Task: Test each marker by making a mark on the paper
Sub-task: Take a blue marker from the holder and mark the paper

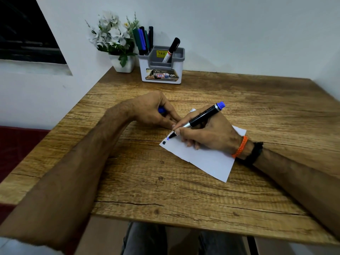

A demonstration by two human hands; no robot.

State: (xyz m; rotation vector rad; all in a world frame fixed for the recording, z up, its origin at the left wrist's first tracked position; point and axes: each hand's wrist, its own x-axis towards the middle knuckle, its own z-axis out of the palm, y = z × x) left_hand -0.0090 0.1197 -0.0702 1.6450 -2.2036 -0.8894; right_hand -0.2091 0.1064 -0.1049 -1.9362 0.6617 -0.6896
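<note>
A white sheet of paper lies on the wooden table. My right hand grips a black marker with a blue end; its tip touches the paper's near-left corner, where a small blue mark shows beside a black mark. My left hand rests on the table at the paper's left edge, fingers closed around the blue cap. A grey and white holder at the back of the table holds several markers, one black-capped marker leaning alone in its front compartment.
A white pot of artificial white flowers stands left of the holder against the wall. The table's left edge borders a dark red seat. My knees show below the near table edge.
</note>
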